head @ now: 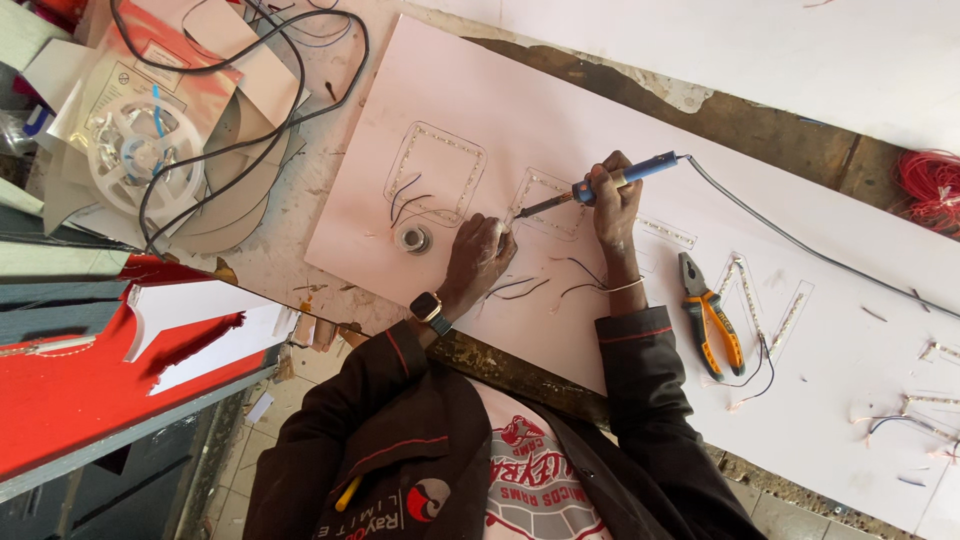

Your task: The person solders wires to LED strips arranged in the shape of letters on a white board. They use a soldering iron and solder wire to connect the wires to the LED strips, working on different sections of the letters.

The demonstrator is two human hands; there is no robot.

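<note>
Nearest you: dark jacket sleeves, a wristwatch (427, 306) on your left wrist, a thin bangle on the right.

Your left hand (478, 258) rests knuckles-up on the white board (520, 90), fingers curled down and pinching at something small by the fingertips; what it pinches is too small to tell. Thin dark wire ends (520, 288) lie on the board just beside that hand.

Your right hand (612, 205) is closed around the blue handle of a soldering iron (600, 187). The iron's tip points left and meets the spot just at your left fingertips, on the edge of a small outline of LED strip (545, 190). Its grey cable (800, 245) trails off to the right across the board.

Right of your right forearm: orange-handled pliers (708, 312) lie flat on the board, jaws pointing away from you, with more strip pieces and thin wires around them.

Left of your left hand: a small round metal tin (413, 238), contents unclear, sitting below a larger rounded-square LED outline (437, 175).

Farther left, off the board: a white reel (135, 150) resting on opened packaging, a black cable looped over it. Far right edge: a bundle of red wire (930, 185).
</note>
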